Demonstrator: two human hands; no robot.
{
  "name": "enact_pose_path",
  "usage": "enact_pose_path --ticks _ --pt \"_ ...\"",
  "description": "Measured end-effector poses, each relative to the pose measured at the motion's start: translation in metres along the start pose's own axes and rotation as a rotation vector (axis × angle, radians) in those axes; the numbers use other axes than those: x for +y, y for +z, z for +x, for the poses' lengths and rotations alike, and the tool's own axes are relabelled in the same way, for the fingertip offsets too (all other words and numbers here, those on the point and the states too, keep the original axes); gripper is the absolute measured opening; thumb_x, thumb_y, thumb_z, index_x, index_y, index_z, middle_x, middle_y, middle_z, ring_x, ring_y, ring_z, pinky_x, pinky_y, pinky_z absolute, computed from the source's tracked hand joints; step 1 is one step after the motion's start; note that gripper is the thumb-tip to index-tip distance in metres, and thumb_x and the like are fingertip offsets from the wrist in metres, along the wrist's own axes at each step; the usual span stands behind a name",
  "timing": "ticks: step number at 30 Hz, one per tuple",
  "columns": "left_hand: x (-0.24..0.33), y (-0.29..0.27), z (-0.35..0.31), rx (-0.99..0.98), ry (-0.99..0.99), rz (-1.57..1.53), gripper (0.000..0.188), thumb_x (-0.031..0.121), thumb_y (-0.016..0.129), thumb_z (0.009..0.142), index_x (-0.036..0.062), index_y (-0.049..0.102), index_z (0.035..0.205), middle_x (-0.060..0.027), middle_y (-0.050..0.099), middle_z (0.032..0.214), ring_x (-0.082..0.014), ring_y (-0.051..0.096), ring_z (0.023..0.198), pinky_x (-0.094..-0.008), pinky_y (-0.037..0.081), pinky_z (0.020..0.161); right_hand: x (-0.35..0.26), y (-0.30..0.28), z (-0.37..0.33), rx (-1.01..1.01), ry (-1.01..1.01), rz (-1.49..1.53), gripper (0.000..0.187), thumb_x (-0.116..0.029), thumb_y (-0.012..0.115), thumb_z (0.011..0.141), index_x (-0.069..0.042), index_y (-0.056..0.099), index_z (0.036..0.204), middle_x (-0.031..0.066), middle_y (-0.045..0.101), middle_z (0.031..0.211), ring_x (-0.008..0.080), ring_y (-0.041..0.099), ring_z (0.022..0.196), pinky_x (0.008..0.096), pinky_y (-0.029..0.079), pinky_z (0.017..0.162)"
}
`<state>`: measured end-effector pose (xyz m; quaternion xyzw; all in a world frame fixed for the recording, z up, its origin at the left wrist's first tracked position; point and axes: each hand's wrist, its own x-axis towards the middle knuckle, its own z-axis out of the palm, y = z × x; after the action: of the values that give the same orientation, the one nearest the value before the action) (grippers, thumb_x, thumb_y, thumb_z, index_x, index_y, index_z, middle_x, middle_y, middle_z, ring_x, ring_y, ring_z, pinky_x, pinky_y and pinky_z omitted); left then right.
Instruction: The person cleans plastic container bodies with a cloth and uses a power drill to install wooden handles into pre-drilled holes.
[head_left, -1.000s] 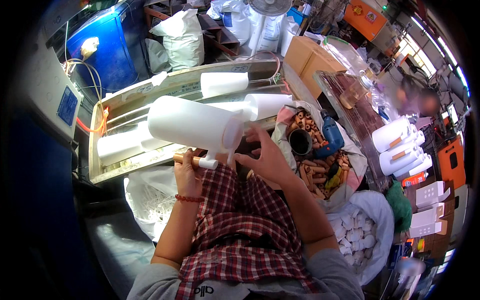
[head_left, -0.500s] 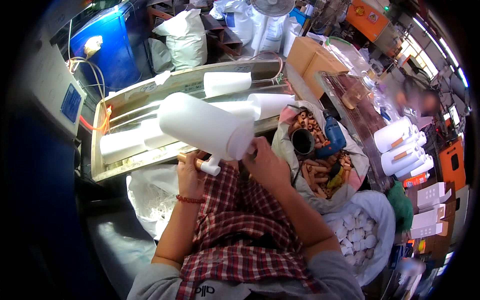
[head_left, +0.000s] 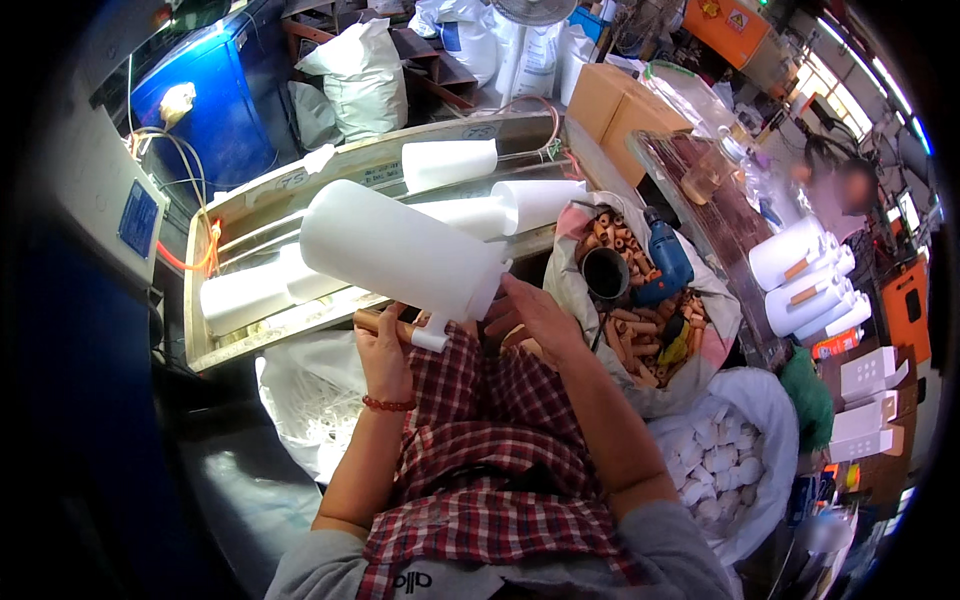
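A large white plastic cylinder lies tilted in front of me, its narrower rim end toward the right. From its underside juts a short white stub with a brown wooden handle. My left hand is wrapped round that handle and holds the cylinder up over my lap. Beside the rim end is my right hand, its fingers stretched out and apart. Its fingertips are close to the rim; whether they touch it I cannot tell.
A long wooden trough ahead holds several white cylinders on rods. To the right, a sack carries brown wooden handles, a dark cup and a blue drill. Nearer stands a bag of white pieces. Finished-looking white cylinders stand farther right.
My right hand has loosened from a pinch at the rim to outstretched fingers. The cylinder has turned in my left hand, its far end shifting slightly left.
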<state>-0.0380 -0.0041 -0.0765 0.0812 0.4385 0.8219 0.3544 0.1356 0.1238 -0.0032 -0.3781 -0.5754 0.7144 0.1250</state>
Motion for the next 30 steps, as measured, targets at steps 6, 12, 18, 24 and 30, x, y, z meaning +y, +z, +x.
enact_pose_path --ticks 6,12,18,24,30 --pt "0.004 -0.007 0.0 0.001 -0.041 -0.018 0.023 0.011 0.055 0.09 0.0009 0.039 0.104 -0.0178 0.058 0.105 -0.0217 0.061 0.086 -0.0348 0.058 0.074 -0.009 0.018 -0.011 0.127 -0.405 -0.494 0.063 -0.033 0.063 0.085 -0.006 0.037 0.136 0.0149 0.048 0.127 0.026 0.059 0.1 0.0329 0.052 0.077" --pt "0.008 0.0 -0.005 0.019 -0.089 -0.05 0.022 0.011 0.055 0.09 -0.0007 0.042 0.103 -0.0179 0.06 0.101 -0.0207 0.062 0.084 -0.0332 0.058 0.071 -0.003 0.015 -0.011 0.224 -0.729 -0.934 0.065 -0.025 0.068 0.081 -0.013 0.038 0.137 0.0154 0.04 0.135 0.0354 0.052 0.11 0.0383 0.05 0.084" --pt "0.01 0.001 -0.01 0.015 -0.073 -0.006 0.021 0.01 0.055 0.09 -0.0003 0.042 0.103 -0.0173 0.06 0.099 -0.0199 0.063 0.081 -0.0313 0.056 0.065 -0.018 0.019 -0.015 0.32 -0.513 -0.708 0.047 -0.036 0.06 0.087 -0.007 0.05 0.122 0.0125 0.057 0.115 0.0287 0.062 0.093 0.0378 0.05 0.08" --pt "0.009 0.01 -0.014 -0.042 0.008 -0.043 0.019 0.009 0.056 0.089 -0.0001 0.041 0.098 -0.0167 0.06 0.097 -0.0216 0.064 0.081 -0.0332 0.057 0.068 -0.006 0.021 -0.015 0.373 -0.11 0.055 0.04 -0.037 0.052 0.091 -0.003 0.058 0.109 0.0124 0.066 0.09 0.0234 0.065 0.08 0.0329 0.05 0.071" --pt "0.011 0.01 -0.011 -0.034 0.034 -0.056 0.018 0.008 0.054 0.091 0.0021 0.038 0.091 -0.0152 0.059 0.088 -0.0224 0.064 0.074 -0.0375 0.058 0.071 0.01 0.014 -0.018 0.381 -0.426 -0.643 0.053 -0.032 0.063 0.085 0.0 0.046 0.123 0.0139 0.062 0.102 0.0276 0.063 0.085 0.0352 0.05 0.074"
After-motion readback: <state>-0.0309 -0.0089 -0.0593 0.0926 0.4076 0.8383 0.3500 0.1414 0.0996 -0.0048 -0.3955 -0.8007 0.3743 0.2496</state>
